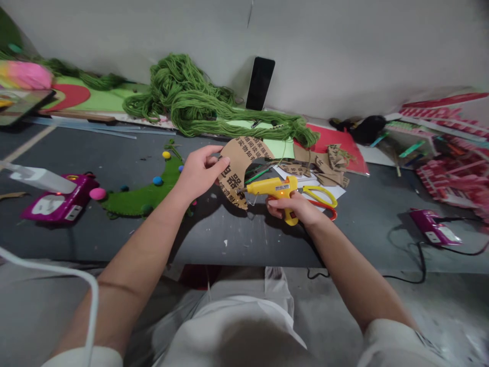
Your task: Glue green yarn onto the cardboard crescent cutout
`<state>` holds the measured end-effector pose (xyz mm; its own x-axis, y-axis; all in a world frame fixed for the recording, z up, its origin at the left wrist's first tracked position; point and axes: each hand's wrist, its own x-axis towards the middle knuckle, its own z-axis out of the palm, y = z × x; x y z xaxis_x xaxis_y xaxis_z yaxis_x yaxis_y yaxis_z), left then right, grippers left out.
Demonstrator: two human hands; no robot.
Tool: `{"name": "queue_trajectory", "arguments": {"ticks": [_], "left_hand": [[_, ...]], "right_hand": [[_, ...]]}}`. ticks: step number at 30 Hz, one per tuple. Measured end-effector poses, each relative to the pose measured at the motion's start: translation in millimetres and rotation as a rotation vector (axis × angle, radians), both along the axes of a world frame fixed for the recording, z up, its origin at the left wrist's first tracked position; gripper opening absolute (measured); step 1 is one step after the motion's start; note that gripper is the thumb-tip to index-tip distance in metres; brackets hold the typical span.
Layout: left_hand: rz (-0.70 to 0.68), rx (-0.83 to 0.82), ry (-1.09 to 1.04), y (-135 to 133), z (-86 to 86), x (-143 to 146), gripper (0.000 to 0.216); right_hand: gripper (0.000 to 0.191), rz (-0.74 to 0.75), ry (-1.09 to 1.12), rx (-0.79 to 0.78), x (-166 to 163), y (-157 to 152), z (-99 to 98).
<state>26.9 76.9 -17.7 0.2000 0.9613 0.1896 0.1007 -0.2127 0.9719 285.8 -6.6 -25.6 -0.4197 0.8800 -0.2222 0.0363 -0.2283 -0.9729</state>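
Observation:
My left hand (202,171) pinches the edge of a curved, crescent-like cardboard cutout (244,153) printed with black characters, holding it up above the dark table. In my right hand (292,206) is a yellow hot glue gun (271,186), its nozzle pointing left at the cutout's lower end. Whether the nozzle touches the cardboard I cannot tell. Left of my left hand lies a green felt crescent (132,200) with coloured pompoms along it. Scissors (321,197) with yellow and orange handles lie just beyond my right hand, partly hidden by it.
Green yarn (191,97) is heaped along the wall, with a phone (260,84) propped behind it. Cardboard scraps (328,168) and red sheets (342,145) lie to the right. Purple power strips (63,201) with cords sit at both sides. A white cable (89,285) crosses the lower left.

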Motion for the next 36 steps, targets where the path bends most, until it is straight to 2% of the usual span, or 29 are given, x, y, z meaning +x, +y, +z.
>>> {"name": "queue_trajectory", "arguments": {"ticks": [11, 18, 26, 31, 36], "left_hand": [[0.033, -0.023, -0.072, -2.1, 3.4, 1.2, 0.027], [0.133, -0.036, -0.106, 1.8, 2.8, 0.1, 0.030], [0.137, -0.038, -0.072, 1.1, 3.5, -1.4, 0.030], [0.129, -0.204, -0.123, 0.4, 5.2, 0.6, 0.021], [0.149, -0.381, -0.292, 0.2, 11.3, -0.8, 0.038]], "right_hand": [[0.027, 0.022, -0.018, 0.010, -1.1, 0.0, 1.1], [0.025, -0.003, -0.061, -0.026, 0.8, -0.5, 1.8], [0.024, -0.041, -0.037, -0.015, -3.6, -2.1, 12.3], [0.026, -0.163, -0.010, -0.021, -2.9, -0.1, 13.4], [0.027, -0.335, 0.043, 0.017, 0.5, 2.6, 9.3]]}}
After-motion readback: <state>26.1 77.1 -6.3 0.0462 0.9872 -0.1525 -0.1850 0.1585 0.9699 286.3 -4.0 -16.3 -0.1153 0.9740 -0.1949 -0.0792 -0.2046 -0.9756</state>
